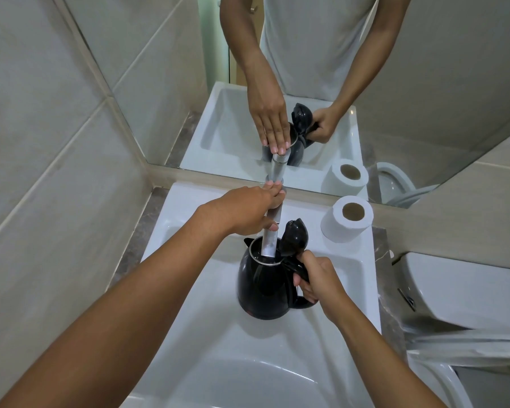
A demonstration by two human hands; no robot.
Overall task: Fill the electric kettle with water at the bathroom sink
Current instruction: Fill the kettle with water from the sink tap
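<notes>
Filling the kettle at the sink.

The white sink is sitting under the black kettle, whose lid is standing open with the tap poking inside. The right hand is wrapping tight round the handle, the best place to hold, since water will make it heavy. The left hand is closing on the tap.

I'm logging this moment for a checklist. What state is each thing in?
kettle: upright over the sink basin, faucet spout inside its mouth
kettle lid: flipped open
faucet: water flow not discernible
left hand: on the faucet's top
right hand: gripping the kettle handle
toilet paper roll: standing on end on the sink ledge
</notes>
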